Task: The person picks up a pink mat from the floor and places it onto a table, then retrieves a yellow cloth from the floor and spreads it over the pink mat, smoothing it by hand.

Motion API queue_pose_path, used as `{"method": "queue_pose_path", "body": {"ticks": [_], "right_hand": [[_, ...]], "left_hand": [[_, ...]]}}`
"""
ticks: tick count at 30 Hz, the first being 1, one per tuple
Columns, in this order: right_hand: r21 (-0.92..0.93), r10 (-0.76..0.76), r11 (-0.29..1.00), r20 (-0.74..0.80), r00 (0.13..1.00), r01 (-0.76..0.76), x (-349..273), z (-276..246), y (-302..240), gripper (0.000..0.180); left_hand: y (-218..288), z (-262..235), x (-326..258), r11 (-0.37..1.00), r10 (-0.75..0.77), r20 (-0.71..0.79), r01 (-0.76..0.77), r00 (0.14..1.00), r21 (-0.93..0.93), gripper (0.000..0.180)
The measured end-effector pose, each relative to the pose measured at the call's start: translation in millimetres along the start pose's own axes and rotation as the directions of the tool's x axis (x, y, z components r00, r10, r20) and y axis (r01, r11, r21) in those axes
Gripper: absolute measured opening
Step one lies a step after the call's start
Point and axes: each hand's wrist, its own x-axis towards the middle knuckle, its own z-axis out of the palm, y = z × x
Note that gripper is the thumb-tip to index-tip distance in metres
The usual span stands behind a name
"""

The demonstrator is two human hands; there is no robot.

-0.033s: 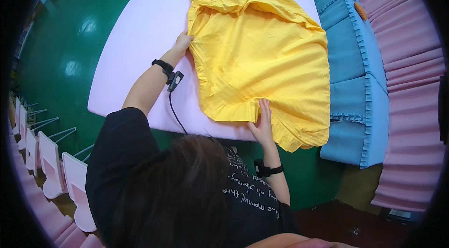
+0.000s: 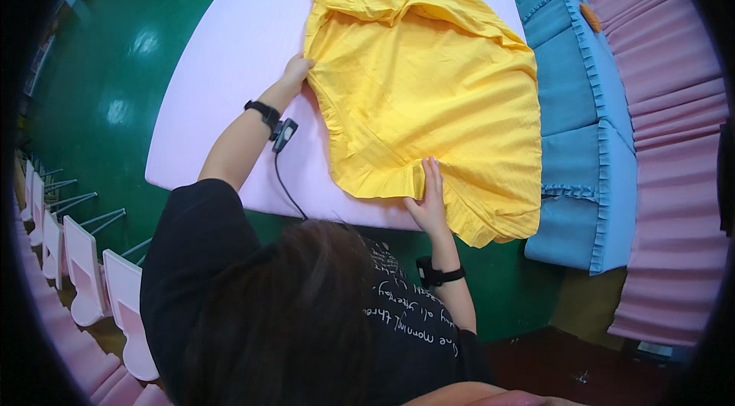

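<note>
A yellow cloth cover (image 2: 429, 92) with a gathered hem lies spread over a pale pink table (image 2: 207, 99). Its far edge is bunched and folded over, and its near right corner hangs past the table's front edge. At the cover's left edge, my left hand (image 2: 296, 69) has its fingers closed on the hem. My right hand (image 2: 430, 199) rests on the near edge, fingers stretched out along the fabric and thumb apart beside the hem. Each forearm wears a black strap with a small device; a cable runs from the left one.
Light blue ruffled covers (image 2: 563, 92) stand along the right side, with pink pleated fabric (image 2: 674, 138) beyond them. Pale pink folding chairs (image 2: 126, 299) line the lower left. Green floor (image 2: 99, 92) stretches left of the table.
My left hand has shifted slightly left, drawing the cover's left edge with it. The right hand has barely moved.
</note>
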Motion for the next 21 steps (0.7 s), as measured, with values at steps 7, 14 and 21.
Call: {"method": "queue_pose_path", "body": {"ticks": [7, 14, 21], "right_hand": [[-0.191, -0.016, 0.980, 0.195, 0.981, 0.054, 24.6, 22.0, -50.9, 0.090], [-0.218, -0.158, 0.965, -0.032, 0.987, 0.147, -7.6, 39.9, -0.1, 0.041], [0.277, -0.105, 0.950, -0.158, 0.982, 0.146, -46.5, 29.1, 18.0, 0.020]], "left_hand": [[27.4, -116.5, -179.9, 0.998, 0.068, -0.024, -0.068, 0.997, -0.008, 0.036], [-8.7, -137.7, -295.5, 0.949, -0.311, 0.056, 0.308, 0.949, 0.062, 0.041], [-21.2, -179.9, -230.5, 0.800, 0.370, -0.272, -0.156, 0.888, 0.580, 0.046]]}}
